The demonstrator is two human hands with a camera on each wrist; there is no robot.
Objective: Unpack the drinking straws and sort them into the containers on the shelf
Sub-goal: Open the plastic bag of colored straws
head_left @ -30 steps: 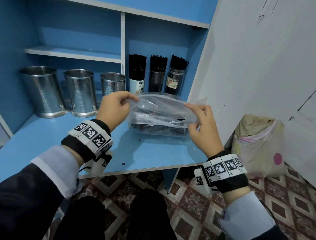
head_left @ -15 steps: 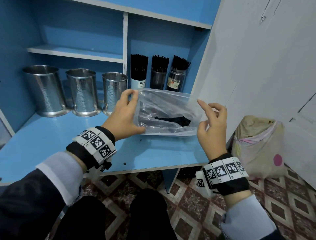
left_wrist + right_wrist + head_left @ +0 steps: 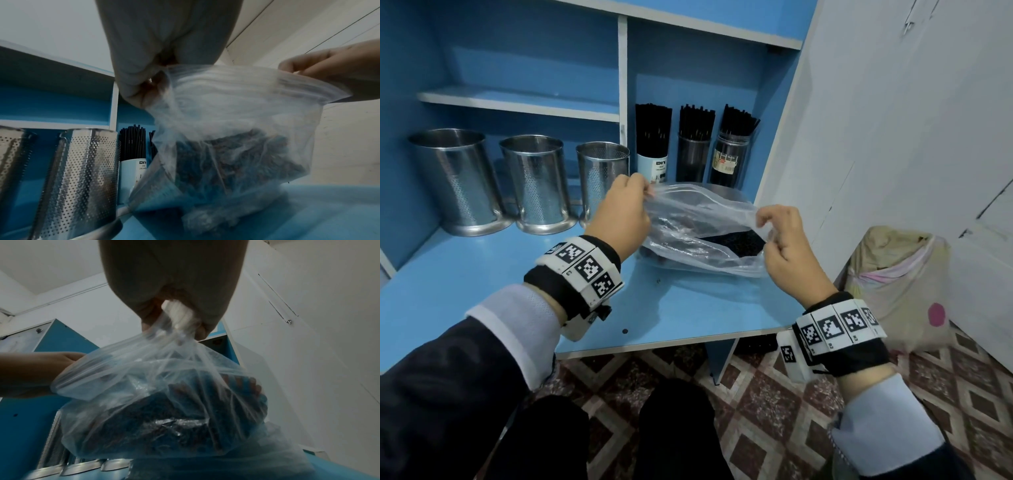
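Observation:
A clear plastic bag (image 3: pixel 688 222) (image 3: pixel 236 116) (image 3: pixel 144 386) full of black drinking straws (image 3: pixel 736 241) (image 3: pixel 216 159) (image 3: pixel 164 423) rests on the blue shelf board (image 3: pixel 482 274). My left hand (image 3: pixel 619 212) (image 3: pixel 156 65) pinches the bag's top edge at its left corner. My right hand (image 3: pixel 784 240) (image 3: pixel 174 305) pinches the top edge at the right, bunching the plastic. The bag's mouth gapes between them. Three perforated steel containers (image 3: pixel 455 178) (image 3: pixel 537 181) (image 3: pixel 599 174) stand empty at the back left. Three holders (image 3: pixel 654 144) (image 3: pixel 693 150) (image 3: pixel 731 154) hold black straws.
A white wall panel (image 3: pixel 859 137) closes the shelf on the right. A stuffed plastic sack (image 3: pixel 893 287) sits on the tiled floor (image 3: pixel 756 411) beside it. An upper shelf (image 3: pixel 517 102) runs above the steel containers.
Both hands have shifted grip on the bag's top edge. The left went from flat against the side to pinching the corner; the right now bunches the plastic, and the mouth gapes wider.

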